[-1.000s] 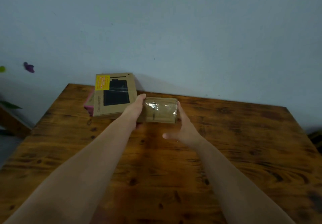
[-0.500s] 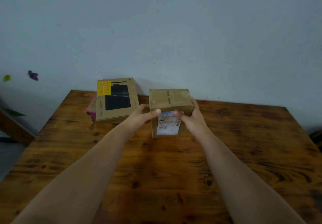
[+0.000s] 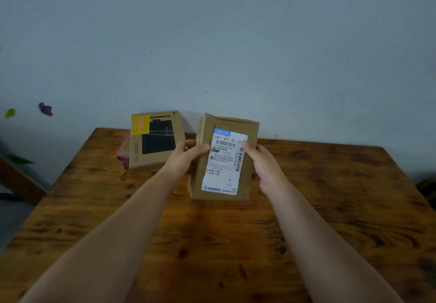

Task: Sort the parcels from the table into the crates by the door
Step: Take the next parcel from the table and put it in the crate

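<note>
The parcel, a brown cardboard box, is held up between my two hands at about twelve o'clock from where I stand, over the far middle of the wooden table. It is tipped so that the face with the white shipping label is turned toward me (barcodes and a blue strip along the label's top). Whether its lower edge touches the wood I cannot tell.

My left hand grips the parcel at its nine o'clock side, thumb laid across the front beside the label, fingers curled round behind. My right hand grips it at three o'clock, thumb pressing on the label's right edge, the other fingers wrapped round the side.

At ten o'clock from the parcel, just beyond my left hand, a flat tan box with a dark printed panel and a yellow sticker lies near the table's far edge. It rests on something pink, which pokes out at its nine o'clock side.
</note>
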A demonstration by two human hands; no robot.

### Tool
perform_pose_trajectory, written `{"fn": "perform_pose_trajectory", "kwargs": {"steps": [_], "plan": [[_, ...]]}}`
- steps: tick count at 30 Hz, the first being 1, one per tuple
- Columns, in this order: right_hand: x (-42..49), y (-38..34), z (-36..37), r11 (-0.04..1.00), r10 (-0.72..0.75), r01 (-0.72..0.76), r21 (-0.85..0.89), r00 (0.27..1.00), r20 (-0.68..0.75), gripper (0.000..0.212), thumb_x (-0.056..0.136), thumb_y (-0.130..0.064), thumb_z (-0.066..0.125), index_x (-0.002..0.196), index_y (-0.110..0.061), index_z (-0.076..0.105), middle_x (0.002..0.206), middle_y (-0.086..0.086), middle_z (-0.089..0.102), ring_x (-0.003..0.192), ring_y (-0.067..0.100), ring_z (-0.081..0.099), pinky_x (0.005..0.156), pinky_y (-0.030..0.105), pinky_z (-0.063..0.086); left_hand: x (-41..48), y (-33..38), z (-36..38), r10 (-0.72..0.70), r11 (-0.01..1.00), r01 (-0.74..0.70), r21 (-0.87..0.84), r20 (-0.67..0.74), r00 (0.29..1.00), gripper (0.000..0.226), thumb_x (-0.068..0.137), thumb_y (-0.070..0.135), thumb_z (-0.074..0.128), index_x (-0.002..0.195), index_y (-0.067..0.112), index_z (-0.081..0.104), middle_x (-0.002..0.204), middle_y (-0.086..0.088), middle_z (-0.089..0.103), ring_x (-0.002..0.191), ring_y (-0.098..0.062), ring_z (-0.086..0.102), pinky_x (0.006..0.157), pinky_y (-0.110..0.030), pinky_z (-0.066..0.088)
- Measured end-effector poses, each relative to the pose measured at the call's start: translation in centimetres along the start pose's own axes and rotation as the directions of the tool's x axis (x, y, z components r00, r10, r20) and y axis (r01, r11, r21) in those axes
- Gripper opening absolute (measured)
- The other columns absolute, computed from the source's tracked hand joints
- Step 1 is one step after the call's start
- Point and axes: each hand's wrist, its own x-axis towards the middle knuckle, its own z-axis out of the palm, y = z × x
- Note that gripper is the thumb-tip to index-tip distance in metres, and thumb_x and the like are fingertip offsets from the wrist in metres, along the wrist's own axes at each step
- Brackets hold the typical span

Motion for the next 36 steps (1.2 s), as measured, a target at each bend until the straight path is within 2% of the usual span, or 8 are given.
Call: {"fn": "perform_pose_trajectory", "kwargs": {"steps": [3,6,10,14,18,24,30,36], "plan": [[-0.7,0.8,-1.0,0.999,0.02,-0.022,0.032,0.998,0.052,0.041,0.085,-0.038,0.066,0.123,-0.023,0.06,0.108,-0.006,0.071,0.106,0.018,0.063,0.087,0.042,0.047,-0.3,-0.5,0.1,-0.068,0.998,0.068,0.019,-0.001,0.998,0.052,0.077,0.045,0.068,0.119,0.019,0.052,0.108,-0.008,0.068,0.096,-0.026,0.066,0.085,-0.044,0.051],[-1.4,2.2,-2.1,0.997,0.046,-0.055,0.048,0.986,0.16,0.065,0.076,-0.036,0.073,0.136,-0.03,0.048,0.122,-0.005,0.065,0.117,0.022,0.057,0.101,0.053,0.04,-0.9,-0.7,0.8,-0.112,0.993,0.111,-0.028,-0.021,0.994,0.038,0.086,0.051,0.056,0.107,0.019,0.061,0.089,-0.002,0.074,0.084,-0.023,0.071,0.074,-0.039,0.052],[-2.1,3.5,-2.9,0.981,0.035,-0.085,0.176,0.963,0.268,0.08,0.059,-0.03,0.08,0.131,-0.04,0.047,0.112,-0.007,0.07,0.104,0.022,0.066,0.083,0.046,0.054,-1.8,-0.9,2.1,-0.149,0.985,0.147,-0.096,-0.017,0.989,0.038,0.085,0.055,0.055,0.098,0.021,0.065,0.084,-0.001,0.075,0.084,-0.024,0.07,0.078,-0.04,0.051],[-2.3,3.8,-4.3,0.973,-0.025,-0.025,0.23,0.976,0.215,0.073,0.066,-0.023,0.071,0.134,-0.035,0.048,0.11,-0.003,0.072,0.097,0.021,0.07,0.073,0.04,0.057,-3.3,-1.7,2.9,-0.138,0.99,0.141,-0.022,0.11,0.984,0.062,0.067,0.053,0.068,0.12,0.024,0.056,0.094,0.003,0.074,0.092,-0.022,0.069,0.083,-0.044,0.052],[-3.1,4.2,-6.1,0.966,-0.027,-0.035,0.255,0.971,0.236,0.076,0.066,-0.021,0.072,0.136,-0.035,0.046,0.11,0.0,0.071,0.098,0.024,0.069,0.076,0.044,0.057,-4.8,-2.3,4.3,-0.108,0.992,0.116,-0.055,0.124,0.986,0.088,0.056,0.036,0.077,0.136,0.029,0.042,0.096,0.004,0.074,0.086,-0.017,0.071,0.071,-0.038,0.055],[-4.9,4.9,-8.7,0.964,-0.015,-0.058,0.26,0.963,0.268,0.074,0.064,-0.022,0.074,0.132,-0.038,0.048,0.11,0.0,0.072,0.099,0.025,0.069,0.08,0.047,0.056,-7.0,-3.4,6.9,-0.085,0.989,0.093,-0.115,0.073,0.994,0.074,0.062,0.03,0.076,0.131,0.029,0.048,0.098,0.0,0.074,0.088,-0.021,0.071,0.074,-0.041,0.055],[-8.7,4.8,-12.2,0.967,-0.073,0.027,0.254,0.982,0.173,0.077,0.067,-0.025,0.077,0.138,-0.031,0.046,0.116,0.002,0.069,0.104,0.026,0.067,0.091,0.054,0.051,-9.0,-3.2,10.8,-0.053,0.983,0.072,-0.169,0.111,0.992,0.075,0.058,0.028,0.078,0.127,0.029,0.048,0.1,-0.002,0.073,0.088,-0.023,0.071,0.067,-0.037,0.055],[-15.2,6.4,-16.1,0.949,-0.126,0.153,0.275,0.986,-0.113,0.064,0.072,-0.037,0.073,0.133,-0.033,0.053,0.111,-0.003,0.071,0.099,0.021,0.069,0.08,0.041,0.056,-11.1,-3.5,15.6,-0.068,0.991,0.093,-0.091,0.244,0.967,0.051,0.073,0.022,0.077,0.117,0.03,0.052,0.096,-0.001,0.074,0.082,-0.02,0.072,0.063,-0.034,0.056]]}}
